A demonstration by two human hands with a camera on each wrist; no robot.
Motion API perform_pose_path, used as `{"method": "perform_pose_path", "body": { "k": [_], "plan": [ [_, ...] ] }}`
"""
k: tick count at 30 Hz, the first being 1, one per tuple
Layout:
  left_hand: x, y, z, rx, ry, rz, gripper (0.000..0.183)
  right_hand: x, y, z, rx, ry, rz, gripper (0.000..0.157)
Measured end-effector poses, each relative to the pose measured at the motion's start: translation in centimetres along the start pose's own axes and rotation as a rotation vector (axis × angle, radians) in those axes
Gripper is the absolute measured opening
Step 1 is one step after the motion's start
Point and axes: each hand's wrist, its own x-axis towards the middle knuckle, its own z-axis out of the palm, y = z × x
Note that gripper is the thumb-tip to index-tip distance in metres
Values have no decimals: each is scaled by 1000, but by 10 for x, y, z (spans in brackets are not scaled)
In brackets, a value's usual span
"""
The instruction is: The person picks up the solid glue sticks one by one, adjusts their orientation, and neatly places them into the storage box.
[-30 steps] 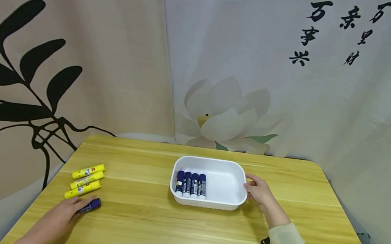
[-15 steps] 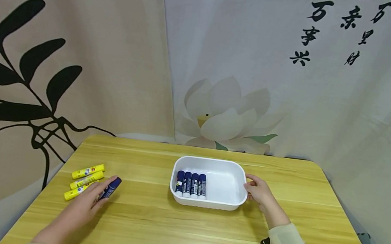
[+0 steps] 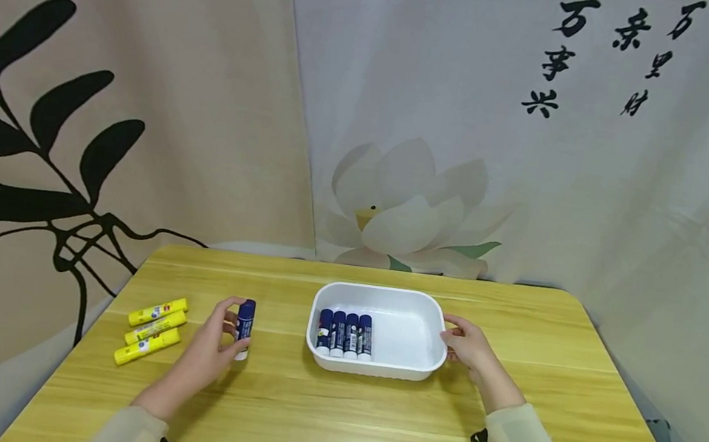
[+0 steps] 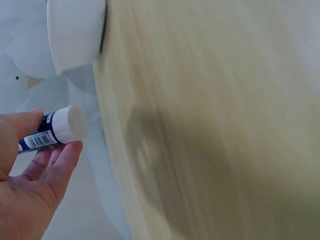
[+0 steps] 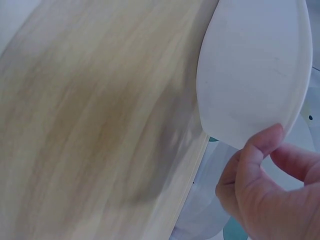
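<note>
My left hand holds a navy blue glue stick between thumb and fingers, upright over the table left of the tray. Its white base points toward the camera in the left wrist view, and a barcode label shows on its side. My right hand grips the right end of a white plastic tray, thumb and forefinger at the rim. Inside the tray, several navy glue sticks with white bases lie side by side at the left. Part of the held stick is hidden by fingers.
Three yellow glue sticks lie slanted in a row at the left of the wooden table. Behind the table's back edge hangs a printed cloth with leaves, a lotus and characters.
My left hand has lifted the navy glue stick from beside the yellow ones, carried it right toward the tray and turned it upright. My right hand stays at the tray.
</note>
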Motion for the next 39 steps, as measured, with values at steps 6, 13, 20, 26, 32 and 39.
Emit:
{"method": "perform_pose_path", "body": {
  "k": [6, 13, 20, 26, 32, 39],
  "plan": [
    [18, 18, 15, -53, 33, -18, 70, -2, -2, 2, -1, -5, -10, 46],
    [39, 51, 28, -123, 77, -51, 72, -1, -2, 2, 12, -7, -9, 46],
    [56, 76, 47, -179, 120, -92, 72, 1, -1, 2, 9, -3, 1, 46],
    [65, 92, 66, -222, 135, -112, 72, 1, 0, 2, 3, -2, -9, 47],
    [68, 112, 88, -227, 63, -130, 72, 1, 1, 1, 9, 4, -12, 46],
    [67, 129, 122, -156, -27, -107, 70, -1, 1, 0, 30, -3, -11, 46]
  ]
}}
